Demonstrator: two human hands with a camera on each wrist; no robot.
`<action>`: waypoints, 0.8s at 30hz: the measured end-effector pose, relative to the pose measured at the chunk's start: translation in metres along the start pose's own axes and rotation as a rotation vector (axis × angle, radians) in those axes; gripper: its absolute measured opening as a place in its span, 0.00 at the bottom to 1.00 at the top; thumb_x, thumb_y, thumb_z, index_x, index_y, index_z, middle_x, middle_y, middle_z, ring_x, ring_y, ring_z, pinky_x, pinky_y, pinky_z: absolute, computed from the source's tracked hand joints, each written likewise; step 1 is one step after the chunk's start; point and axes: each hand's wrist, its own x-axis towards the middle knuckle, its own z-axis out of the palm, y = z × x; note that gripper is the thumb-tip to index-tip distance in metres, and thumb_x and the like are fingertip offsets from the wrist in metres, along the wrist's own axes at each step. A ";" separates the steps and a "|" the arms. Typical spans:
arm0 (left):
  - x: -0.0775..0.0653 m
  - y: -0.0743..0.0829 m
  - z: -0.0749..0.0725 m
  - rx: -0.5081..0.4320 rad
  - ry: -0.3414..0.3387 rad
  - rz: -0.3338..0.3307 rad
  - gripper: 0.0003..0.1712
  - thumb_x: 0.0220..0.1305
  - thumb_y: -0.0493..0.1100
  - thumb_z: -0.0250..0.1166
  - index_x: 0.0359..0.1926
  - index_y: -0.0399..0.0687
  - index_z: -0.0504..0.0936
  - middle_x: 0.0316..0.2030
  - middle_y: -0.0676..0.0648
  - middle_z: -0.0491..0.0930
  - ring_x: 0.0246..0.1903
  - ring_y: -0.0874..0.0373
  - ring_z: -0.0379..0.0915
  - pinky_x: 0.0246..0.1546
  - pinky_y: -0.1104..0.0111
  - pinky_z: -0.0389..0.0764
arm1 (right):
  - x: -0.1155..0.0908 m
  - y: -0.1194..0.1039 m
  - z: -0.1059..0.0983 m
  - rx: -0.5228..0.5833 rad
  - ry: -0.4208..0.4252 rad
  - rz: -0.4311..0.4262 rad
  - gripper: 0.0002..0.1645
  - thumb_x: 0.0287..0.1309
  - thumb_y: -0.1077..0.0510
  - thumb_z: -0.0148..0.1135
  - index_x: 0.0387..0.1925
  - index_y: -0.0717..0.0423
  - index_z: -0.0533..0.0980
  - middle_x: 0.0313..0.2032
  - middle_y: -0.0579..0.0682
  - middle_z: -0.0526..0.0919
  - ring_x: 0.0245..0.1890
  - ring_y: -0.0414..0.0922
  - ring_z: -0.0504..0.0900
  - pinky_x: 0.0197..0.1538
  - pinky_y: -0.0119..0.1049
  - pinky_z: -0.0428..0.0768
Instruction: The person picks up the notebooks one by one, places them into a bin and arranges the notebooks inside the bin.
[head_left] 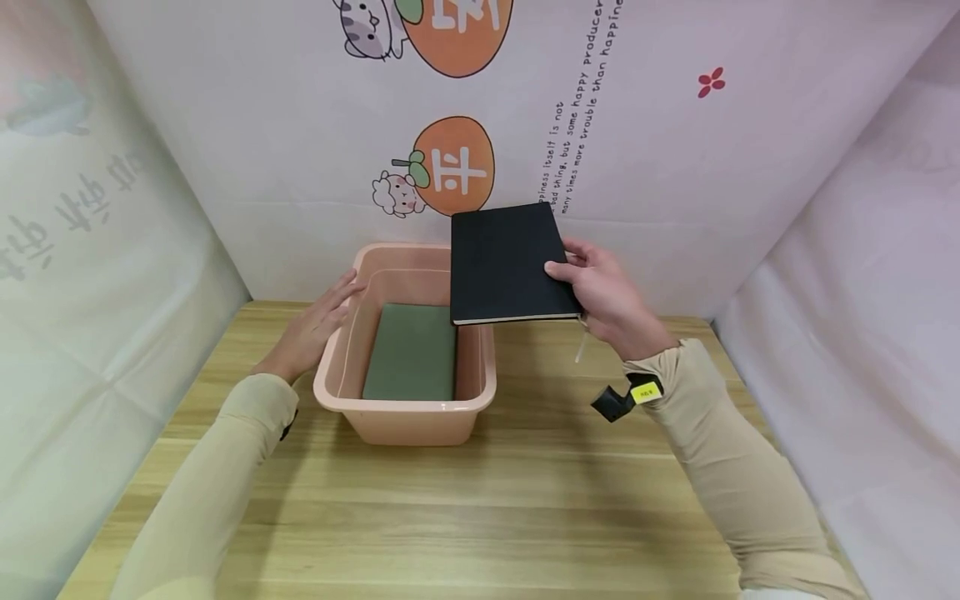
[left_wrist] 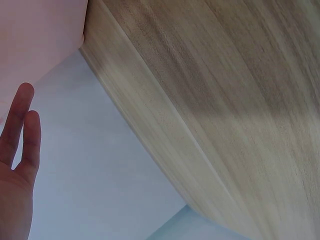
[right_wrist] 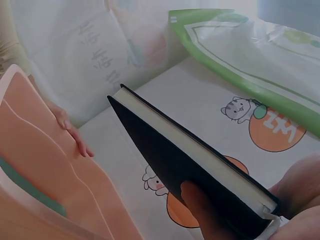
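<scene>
A black hardcover notebook (head_left: 510,262) with white page edges is held in my right hand (head_left: 611,292), thumb on its cover and fingers behind. In the right wrist view the notebook (right_wrist: 175,150) is tilted, and a pale ribbon (right_wrist: 272,225) hangs from its corner. It is above the right side of a pink plastic basin (head_left: 405,407). Flat on the basin's bottom lies a green book-like item (head_left: 412,354), its right edge partly hidden by the notebook. My left hand (head_left: 318,321) rests at the basin's left rim, fingers extended; the left wrist view shows two straight fingers (left_wrist: 31,140).
The basin stands on a wood-grain table (head_left: 450,508) near its back edge. White printed sheeting (head_left: 637,125) with orange cartoon fruit rises behind the table, and plain white sheeting (head_left: 847,333) flanks the right side. A wrist camera (head_left: 615,404) sticks out from my right sleeve.
</scene>
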 end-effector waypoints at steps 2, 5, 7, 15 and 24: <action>0.000 0.000 0.000 -0.001 0.001 0.002 0.29 0.82 0.60 0.38 0.79 0.67 0.59 0.81 0.69 0.44 0.82 0.51 0.44 0.74 0.33 0.51 | 0.003 0.000 0.005 0.005 -0.008 -0.004 0.38 0.76 0.60 0.52 0.80 0.53 0.51 0.66 0.55 0.70 0.40 0.34 0.86 0.44 0.27 0.87; 0.000 0.001 0.000 -0.002 0.002 0.001 0.29 0.82 0.59 0.38 0.78 0.66 0.59 0.81 0.69 0.44 0.82 0.51 0.44 0.74 0.33 0.51 | 0.008 0.001 0.012 0.014 -0.022 -0.010 0.39 0.75 0.61 0.52 0.81 0.52 0.51 0.62 0.53 0.71 0.38 0.34 0.86 0.43 0.28 0.87; 0.000 0.002 0.000 0.000 0.003 -0.001 0.29 0.82 0.59 0.38 0.79 0.67 0.59 0.81 0.69 0.44 0.82 0.51 0.45 0.74 0.33 0.51 | 0.011 0.001 0.017 0.019 -0.030 -0.019 0.39 0.75 0.62 0.52 0.81 0.50 0.51 0.60 0.53 0.72 0.36 0.35 0.87 0.41 0.28 0.87; 0.002 0.001 -0.002 0.008 0.001 -0.006 0.29 0.82 0.59 0.38 0.79 0.67 0.59 0.81 0.68 0.43 0.82 0.50 0.44 0.74 0.33 0.52 | 0.022 0.000 0.035 0.062 -0.062 -0.058 0.35 0.74 0.65 0.51 0.79 0.50 0.58 0.49 0.54 0.76 0.31 0.38 0.89 0.35 0.31 0.88; 0.000 -0.001 0.000 -0.001 -0.008 -0.021 0.30 0.82 0.62 0.37 0.79 0.67 0.59 0.80 0.71 0.42 0.82 0.51 0.43 0.74 0.33 0.50 | 0.032 0.003 0.054 0.015 -0.027 0.017 0.37 0.73 0.63 0.53 0.79 0.50 0.56 0.57 0.55 0.73 0.33 0.38 0.88 0.37 0.32 0.88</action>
